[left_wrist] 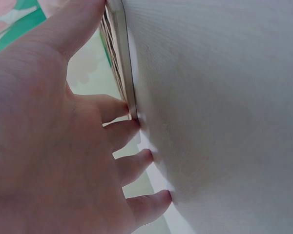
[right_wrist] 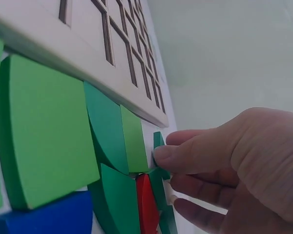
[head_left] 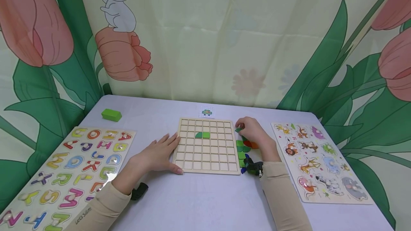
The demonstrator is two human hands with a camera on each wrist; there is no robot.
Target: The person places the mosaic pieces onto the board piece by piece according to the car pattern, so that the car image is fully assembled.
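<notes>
Touching the left edge of the wooden grid board [head_left: 207, 173] in the head view, the left hand [head_left: 158, 154] is held spread, fingers extended. Two cells are filled, by a dark green quarter-round [head_left: 198, 135] and a light green square [head_left: 206, 135]. Off the board's right edge, a small dark green piece [head_left: 238, 130] is pinched by the right hand [head_left: 255, 133], near loose blocks [head_left: 241, 155] in green, red and blue. A pattern card [head_left: 207, 112] is laid behind the board. Now the left wrist view: the board's edge is met by the forefinger, palm open. Over on the right wrist view, the piece is gripped between thumb and fingers, just beside the board's corner.
</notes>
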